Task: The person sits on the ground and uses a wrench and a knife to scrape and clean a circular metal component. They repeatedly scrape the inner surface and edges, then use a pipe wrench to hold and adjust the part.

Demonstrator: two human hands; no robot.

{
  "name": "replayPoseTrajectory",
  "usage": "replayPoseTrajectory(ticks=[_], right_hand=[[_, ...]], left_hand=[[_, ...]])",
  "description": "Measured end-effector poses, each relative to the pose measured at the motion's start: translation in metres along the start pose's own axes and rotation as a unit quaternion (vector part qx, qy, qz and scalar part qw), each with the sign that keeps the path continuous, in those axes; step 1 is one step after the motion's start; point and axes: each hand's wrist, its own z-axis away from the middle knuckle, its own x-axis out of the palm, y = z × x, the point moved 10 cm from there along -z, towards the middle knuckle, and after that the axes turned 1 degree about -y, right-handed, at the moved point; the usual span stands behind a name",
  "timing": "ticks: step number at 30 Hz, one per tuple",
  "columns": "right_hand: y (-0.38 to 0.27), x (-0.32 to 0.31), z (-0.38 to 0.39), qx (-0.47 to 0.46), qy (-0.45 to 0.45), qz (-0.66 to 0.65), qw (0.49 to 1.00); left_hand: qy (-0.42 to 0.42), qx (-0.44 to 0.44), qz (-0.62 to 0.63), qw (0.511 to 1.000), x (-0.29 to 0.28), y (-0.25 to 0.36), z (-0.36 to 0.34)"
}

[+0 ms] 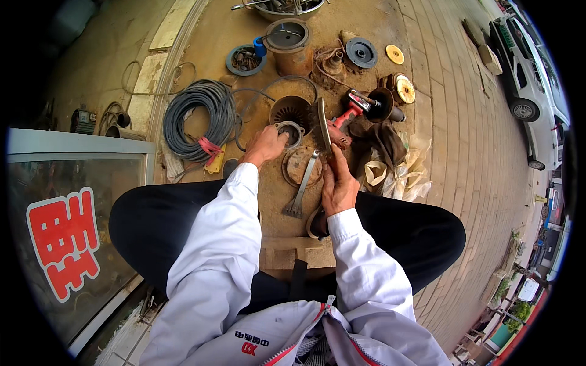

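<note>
My left hand [266,146] is closed on the rim of a small round metal housing [294,135] with a hollow middle and a grey rim. In my right hand [339,184] is a long, slightly curved, brownish bar [323,122], held upright with its far end pointing away from me. What kind of tool it is I cannot make out. Just past the housing, a slotted metal cylinder [290,107] lies with its opening toward me. Between my hands and knees, a scraper-like metal tool [301,188] rests across a round rusty disc [303,166].
Coiled black cable [201,119] lies at left, beside a glass-fronted cabinet [79,244]. A red power tool [345,125] and plastic bags [400,171] are at right. Farther off stand a rusty motor casing [289,52], a bowl of small parts [245,60] and a grey flange [361,53].
</note>
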Motion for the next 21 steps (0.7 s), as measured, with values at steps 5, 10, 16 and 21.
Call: replayPoseTrajectory(ticks=[5,10,16,21], right_hand=[[0.028,0.014,0.041,0.042,-0.017,0.012,0.999],[0.011,0.05,-0.05,-0.021,-0.044,0.149,0.988],[0.013,0.007,-0.027,-0.006,0.041,0.028,0.999],[0.011,0.012,0.043,0.03,-0.006,0.017,0.999]], left_hand=[[0.008,-0.006,0.003,1.0,-0.003,0.005,0.005],[0.018,0.015,0.025,0.999,0.008,-0.002,-0.01],[0.017,0.005,0.0,1.0,0.001,-0.004,-0.009],[0.008,0.008,-0.007,1.0,0.004,-0.006,-0.01]])
